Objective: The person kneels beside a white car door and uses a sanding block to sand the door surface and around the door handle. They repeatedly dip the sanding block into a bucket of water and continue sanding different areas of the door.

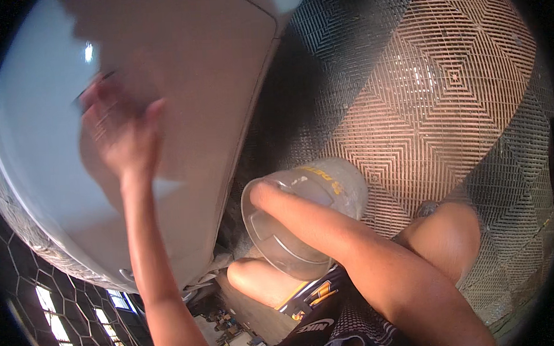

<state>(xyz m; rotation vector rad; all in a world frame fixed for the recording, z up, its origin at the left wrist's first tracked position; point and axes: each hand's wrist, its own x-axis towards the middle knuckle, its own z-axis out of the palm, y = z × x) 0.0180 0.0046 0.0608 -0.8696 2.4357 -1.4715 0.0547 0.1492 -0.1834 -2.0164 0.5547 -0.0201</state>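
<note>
The floor (439, 141) has tiles made of lots of thin bars, with lines that make squares inside squares. Some tiles are pinkish tan and some are dark gray. A patch of white light shines on a tan part. At the lower left, thin lines (35, 261) make six-sided shapes over a dark space, with bright white strips (56, 322) there too. Near the bottom, a small messy heap (228, 326) looks too tiny to tell apart.
</note>
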